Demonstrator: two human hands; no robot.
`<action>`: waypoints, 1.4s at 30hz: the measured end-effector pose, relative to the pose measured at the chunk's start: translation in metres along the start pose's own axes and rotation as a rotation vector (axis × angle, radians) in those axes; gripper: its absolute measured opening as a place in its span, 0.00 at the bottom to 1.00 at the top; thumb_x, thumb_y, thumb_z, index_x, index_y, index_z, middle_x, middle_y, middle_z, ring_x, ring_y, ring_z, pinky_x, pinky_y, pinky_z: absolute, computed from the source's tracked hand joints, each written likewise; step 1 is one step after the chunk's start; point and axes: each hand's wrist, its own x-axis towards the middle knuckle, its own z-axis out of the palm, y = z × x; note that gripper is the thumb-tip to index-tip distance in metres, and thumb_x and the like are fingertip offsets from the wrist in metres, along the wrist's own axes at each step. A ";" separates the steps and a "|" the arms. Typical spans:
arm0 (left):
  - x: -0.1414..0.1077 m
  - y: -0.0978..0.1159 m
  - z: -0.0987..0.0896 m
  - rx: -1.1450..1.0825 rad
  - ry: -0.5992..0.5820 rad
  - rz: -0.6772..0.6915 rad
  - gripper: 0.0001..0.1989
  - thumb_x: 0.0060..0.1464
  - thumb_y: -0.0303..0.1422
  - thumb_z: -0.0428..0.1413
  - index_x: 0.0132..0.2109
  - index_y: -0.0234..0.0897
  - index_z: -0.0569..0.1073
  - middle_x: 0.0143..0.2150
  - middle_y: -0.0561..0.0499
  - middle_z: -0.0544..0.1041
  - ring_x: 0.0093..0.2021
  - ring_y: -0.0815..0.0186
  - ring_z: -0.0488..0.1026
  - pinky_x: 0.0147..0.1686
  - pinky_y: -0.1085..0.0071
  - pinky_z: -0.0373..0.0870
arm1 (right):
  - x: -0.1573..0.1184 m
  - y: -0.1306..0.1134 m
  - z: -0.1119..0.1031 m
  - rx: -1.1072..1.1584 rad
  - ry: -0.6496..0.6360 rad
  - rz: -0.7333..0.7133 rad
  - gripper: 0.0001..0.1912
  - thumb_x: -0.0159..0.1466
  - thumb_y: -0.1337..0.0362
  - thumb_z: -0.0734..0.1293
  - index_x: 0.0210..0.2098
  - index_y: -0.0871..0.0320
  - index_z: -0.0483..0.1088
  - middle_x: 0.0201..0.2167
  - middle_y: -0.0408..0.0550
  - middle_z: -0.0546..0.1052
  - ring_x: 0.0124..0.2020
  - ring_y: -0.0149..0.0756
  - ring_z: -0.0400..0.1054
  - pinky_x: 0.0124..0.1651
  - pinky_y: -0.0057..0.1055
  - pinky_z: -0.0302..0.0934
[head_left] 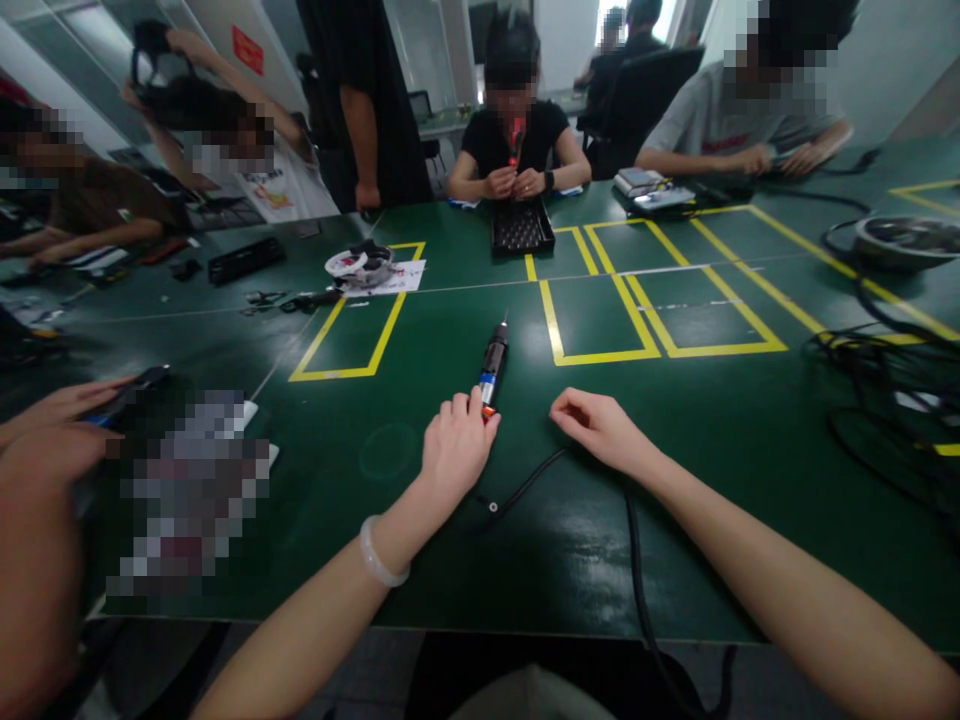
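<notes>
My left hand is closed over the rear end of an electric screwdriver, which has a black body, a blue band and an orange part by my fingers. Its thin bit points away from me, towards the far side of the table. To the right, my right hand rests on the table in a loose fist, with nothing visible in the fingers. A black cable with a round metal-tipped end lies between my hands and runs up to the underside of my right hand. A thicker black cable hangs over the table edge below my right wrist.
Yellow tape outlines mark the green table. A black tray stands before a person opposite. Tangled cables and a metal bowl are at right. A neighbour's hand holds a dark tool at left, beside a blurred-out packet.
</notes>
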 end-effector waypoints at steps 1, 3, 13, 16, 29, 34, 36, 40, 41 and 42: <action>-0.001 0.008 -0.002 -0.007 -0.005 0.020 0.26 0.68 0.43 0.44 0.65 0.33 0.63 0.49 0.40 0.71 0.46 0.55 0.70 0.41 0.63 0.70 | -0.001 -0.001 0.003 0.010 -0.020 -0.007 0.06 0.67 0.63 0.62 0.37 0.57 0.69 0.27 0.42 0.72 0.27 0.31 0.64 0.32 0.28 0.56; -0.003 0.022 -0.004 -0.037 -0.020 0.058 0.26 0.67 0.43 0.46 0.66 0.33 0.62 0.49 0.39 0.71 0.47 0.55 0.70 0.42 0.63 0.69 | -0.002 -0.002 0.008 0.034 -0.077 -0.017 0.07 0.67 0.63 0.63 0.44 0.56 0.68 0.29 0.42 0.72 0.28 0.32 0.66 0.33 0.28 0.57; -0.008 0.063 -0.010 -0.143 -0.109 0.160 0.28 0.65 0.37 0.49 0.68 0.30 0.59 0.51 0.39 0.72 0.50 0.54 0.70 0.43 0.62 0.70 | -0.003 -0.002 0.000 0.096 -0.208 -0.037 0.06 0.66 0.61 0.65 0.41 0.57 0.67 0.27 0.42 0.72 0.27 0.32 0.66 0.32 0.27 0.58; -0.010 0.063 -0.011 -0.169 -0.117 0.160 0.28 0.65 0.38 0.49 0.68 0.30 0.59 0.51 0.39 0.72 0.50 0.54 0.70 0.43 0.62 0.70 | -0.003 -0.001 -0.004 0.097 -0.239 -0.056 0.07 0.66 0.60 0.66 0.38 0.57 0.67 0.26 0.41 0.71 0.26 0.31 0.65 0.31 0.27 0.57; -0.016 0.051 -0.004 -0.372 -0.123 0.246 0.41 0.58 0.47 0.54 0.71 0.35 0.49 0.57 0.40 0.67 0.54 0.53 0.67 0.50 0.58 0.69 | -0.001 0.011 -0.011 0.497 -0.384 0.379 0.19 0.63 0.48 0.66 0.30 0.59 0.64 0.14 0.36 0.66 0.13 0.24 0.57 0.15 0.21 0.49; -0.016 0.051 -0.006 -0.360 -0.146 0.240 0.40 0.59 0.46 0.55 0.71 0.35 0.50 0.56 0.40 0.67 0.54 0.53 0.67 0.51 0.57 0.69 | -0.001 0.011 -0.014 0.548 -0.398 0.364 0.18 0.62 0.50 0.68 0.31 0.59 0.63 0.17 0.37 0.69 0.14 0.24 0.61 0.15 0.20 0.51; -0.016 0.050 -0.005 -0.352 -0.139 0.238 0.40 0.59 0.46 0.54 0.71 0.35 0.50 0.56 0.41 0.67 0.54 0.53 0.67 0.51 0.57 0.69 | -0.001 0.009 -0.014 0.555 -0.403 0.356 0.17 0.62 0.51 0.68 0.32 0.58 0.63 0.18 0.37 0.70 0.15 0.24 0.62 0.15 0.20 0.52; -0.016 0.049 -0.003 -0.349 -0.129 0.239 0.40 0.58 0.47 0.55 0.71 0.36 0.50 0.56 0.41 0.67 0.54 0.53 0.68 0.50 0.58 0.69 | -0.001 0.005 -0.015 0.562 -0.412 0.372 0.16 0.62 0.54 0.69 0.32 0.57 0.60 0.17 0.37 0.72 0.14 0.25 0.64 0.15 0.19 0.54; -0.015 0.049 -0.003 -0.349 -0.128 0.241 0.40 0.58 0.47 0.55 0.71 0.36 0.50 0.56 0.41 0.67 0.54 0.53 0.68 0.50 0.58 0.69 | -0.001 0.004 -0.016 0.561 -0.414 0.373 0.15 0.61 0.55 0.69 0.32 0.57 0.60 0.17 0.37 0.72 0.14 0.25 0.64 0.15 0.19 0.54; -0.015 0.049 -0.002 -0.348 -0.125 0.242 0.40 0.58 0.47 0.55 0.70 0.36 0.50 0.55 0.41 0.67 0.54 0.53 0.68 0.50 0.58 0.69 | -0.001 0.003 -0.016 0.558 -0.415 0.372 0.15 0.61 0.56 0.69 0.32 0.57 0.60 0.17 0.37 0.72 0.14 0.25 0.64 0.15 0.19 0.55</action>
